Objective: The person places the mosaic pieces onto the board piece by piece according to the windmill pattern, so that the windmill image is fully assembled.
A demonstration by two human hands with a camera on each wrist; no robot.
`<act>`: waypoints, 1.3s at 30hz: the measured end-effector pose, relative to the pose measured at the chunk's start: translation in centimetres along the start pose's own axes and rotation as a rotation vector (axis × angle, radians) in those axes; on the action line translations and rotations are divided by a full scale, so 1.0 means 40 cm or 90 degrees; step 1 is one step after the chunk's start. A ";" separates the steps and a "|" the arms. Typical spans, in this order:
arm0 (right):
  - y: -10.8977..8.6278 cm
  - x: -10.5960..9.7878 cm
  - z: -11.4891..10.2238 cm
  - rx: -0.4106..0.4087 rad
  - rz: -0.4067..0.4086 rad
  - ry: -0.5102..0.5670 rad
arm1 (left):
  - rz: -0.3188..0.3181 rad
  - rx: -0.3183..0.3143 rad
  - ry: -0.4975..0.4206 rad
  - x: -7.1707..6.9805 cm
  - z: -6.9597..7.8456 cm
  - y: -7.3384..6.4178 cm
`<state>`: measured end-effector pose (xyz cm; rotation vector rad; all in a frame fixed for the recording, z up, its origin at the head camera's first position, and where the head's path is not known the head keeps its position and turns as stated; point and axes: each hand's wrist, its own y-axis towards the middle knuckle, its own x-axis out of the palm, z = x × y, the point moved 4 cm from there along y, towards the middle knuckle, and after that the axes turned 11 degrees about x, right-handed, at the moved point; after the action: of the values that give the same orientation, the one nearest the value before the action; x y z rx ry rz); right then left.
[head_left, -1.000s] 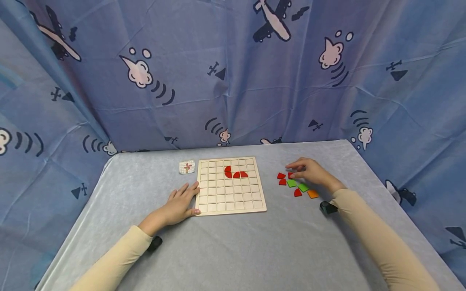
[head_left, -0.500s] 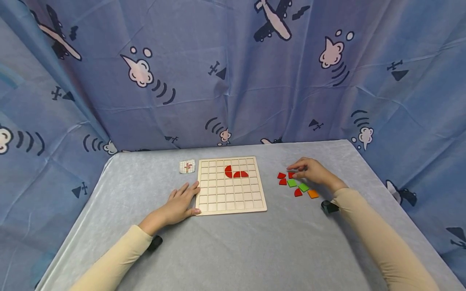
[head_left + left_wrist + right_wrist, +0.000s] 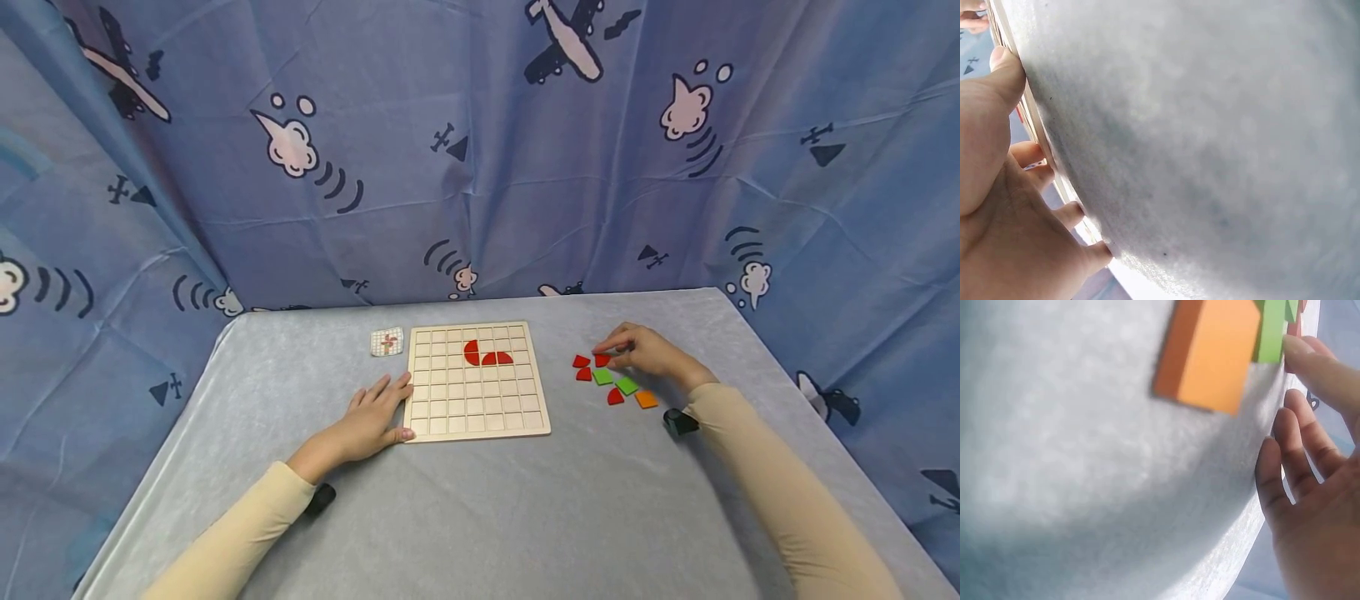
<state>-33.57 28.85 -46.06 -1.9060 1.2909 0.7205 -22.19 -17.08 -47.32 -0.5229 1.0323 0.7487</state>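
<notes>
From 9 through 12 to 3 o'clock, a blue curtain (image 3: 405,200) is enclosing a table (image 3: 480,517), whose grey cover is showing slight creases. Near centre, the wooden board (image 3: 472,402) is lying flat. At its 8 o'clock, the left hand (image 3: 366,425) is spreading nearly straight fingers against the edge, gripping nothing; uneven pressing could be skewing the board. At 3 o'clock, the right hand (image 3: 651,352) is pinching a red piece (image 3: 602,361), thumb and forefinger slightly apart; grip firmness is not showing. At 10 o'clock, a card (image 3: 386,342) is lying just beside the board. Shallow pinching could be dropping the red piece; crowding could be causing nudges to the green squares (image 3: 626,386), orange square (image 3: 646,400) and loose red pieces (image 3: 615,397).
</notes>
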 end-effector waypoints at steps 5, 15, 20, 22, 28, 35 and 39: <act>0.006 -0.002 0.010 0.011 -0.005 -0.006 | 0.005 0.009 0.006 -0.003 0.004 0.000; 0.007 -0.001 0.008 0.021 -0.007 0.007 | 0.001 0.003 0.007 -0.003 0.002 -0.001; 0.010 0.000 0.012 0.033 -0.002 0.008 | 0.001 0.002 0.005 -0.004 0.004 -0.001; 0.011 0.000 0.014 0.040 0.002 0.009 | 0.002 0.004 0.007 -0.004 0.005 -0.001; 0.012 0.000 0.016 0.045 0.014 0.013 | 0.000 -0.001 0.002 -0.003 0.006 -0.001; 0.016 0.001 0.019 0.050 0.038 0.003 | 0.004 0.001 0.001 -0.002 0.007 -0.002; 0.015 0.001 0.017 0.053 0.047 -0.001 | 0.001 -0.002 0.002 -0.003 0.007 -0.002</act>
<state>-34.18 29.24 -46.64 -1.7994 1.3747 0.6947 -22.02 -16.97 -47.07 -0.5255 1.0348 0.7510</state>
